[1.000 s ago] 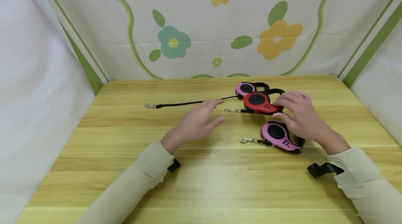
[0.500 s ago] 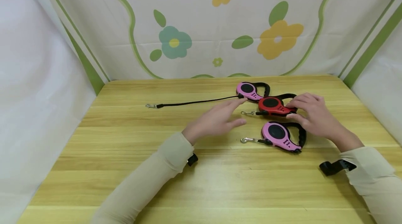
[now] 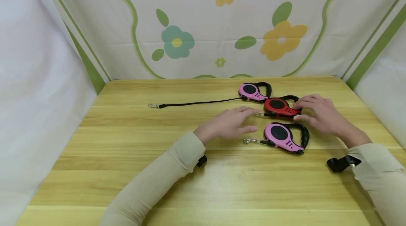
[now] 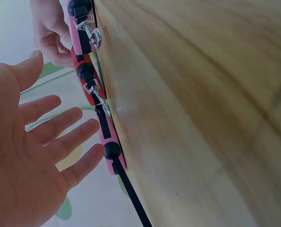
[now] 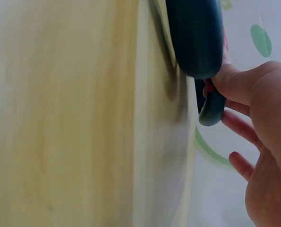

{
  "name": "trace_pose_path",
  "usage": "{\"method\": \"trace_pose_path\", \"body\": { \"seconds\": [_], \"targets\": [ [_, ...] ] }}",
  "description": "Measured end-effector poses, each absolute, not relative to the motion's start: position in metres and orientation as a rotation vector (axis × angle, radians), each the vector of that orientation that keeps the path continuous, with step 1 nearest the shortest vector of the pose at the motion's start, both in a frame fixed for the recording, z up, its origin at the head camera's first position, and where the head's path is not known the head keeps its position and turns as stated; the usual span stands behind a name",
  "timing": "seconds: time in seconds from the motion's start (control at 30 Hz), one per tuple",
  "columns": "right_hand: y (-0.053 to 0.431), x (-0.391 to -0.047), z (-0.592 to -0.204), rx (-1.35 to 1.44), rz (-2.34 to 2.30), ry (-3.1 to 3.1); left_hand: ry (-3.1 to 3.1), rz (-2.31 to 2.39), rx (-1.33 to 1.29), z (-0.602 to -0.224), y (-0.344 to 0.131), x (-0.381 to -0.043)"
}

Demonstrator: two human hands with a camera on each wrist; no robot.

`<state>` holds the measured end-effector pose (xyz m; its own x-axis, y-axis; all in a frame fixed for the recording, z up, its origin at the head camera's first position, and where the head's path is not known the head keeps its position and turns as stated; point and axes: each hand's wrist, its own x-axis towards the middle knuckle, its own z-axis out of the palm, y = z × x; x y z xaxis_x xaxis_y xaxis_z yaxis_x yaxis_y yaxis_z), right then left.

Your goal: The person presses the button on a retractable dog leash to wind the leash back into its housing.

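A red retractable dog leash (image 3: 277,105) lies on the table between two pink ones. My right hand (image 3: 323,116) pinches its handle end, thumb in front and fingers behind. Fingers spread and palm bare, my left hand (image 3: 229,124) hovers beside the red leash's metal clip (image 3: 259,114); the left wrist view shows a gap between fingertips and leashes. Closer to me is a pink retractable leash (image 3: 279,132), its clip (image 3: 252,141) pointing left. The far pink retractable leash (image 3: 249,89) nearly touches the red one. In the right wrist view, a dark handle (image 5: 195,38) hides part of the grip.
From the far pink leash a black cord (image 3: 196,103) runs left across the wooden table (image 3: 222,187), ending in a metal clip (image 3: 153,106). A white curtain with printed flowers (image 3: 203,25) stands behind the table's back edge.
The red leash has slid right, away from overlapping the far pink one, with my right hand on it. My left hand has moved right too. Both pink leashes stay where they were.
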<state>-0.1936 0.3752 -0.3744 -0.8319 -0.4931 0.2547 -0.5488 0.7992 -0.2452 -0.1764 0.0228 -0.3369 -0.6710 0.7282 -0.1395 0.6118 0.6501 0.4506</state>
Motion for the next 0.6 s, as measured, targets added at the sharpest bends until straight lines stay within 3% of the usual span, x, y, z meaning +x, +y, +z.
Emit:
{"method": "trace_pose_path", "body": {
  "seconds": [0.3, 0.6],
  "targets": [
    [0.379, -0.200, -0.361, 0.723, 0.589, -2.965, 2.640, 0.653, 1.011, -0.331, -0.005, -0.177],
    [0.351, -0.210, -0.333, 0.597, 0.751, -3.006, 2.748, 1.049, 0.745, -0.325, -0.086, -0.183]
  ]
}}
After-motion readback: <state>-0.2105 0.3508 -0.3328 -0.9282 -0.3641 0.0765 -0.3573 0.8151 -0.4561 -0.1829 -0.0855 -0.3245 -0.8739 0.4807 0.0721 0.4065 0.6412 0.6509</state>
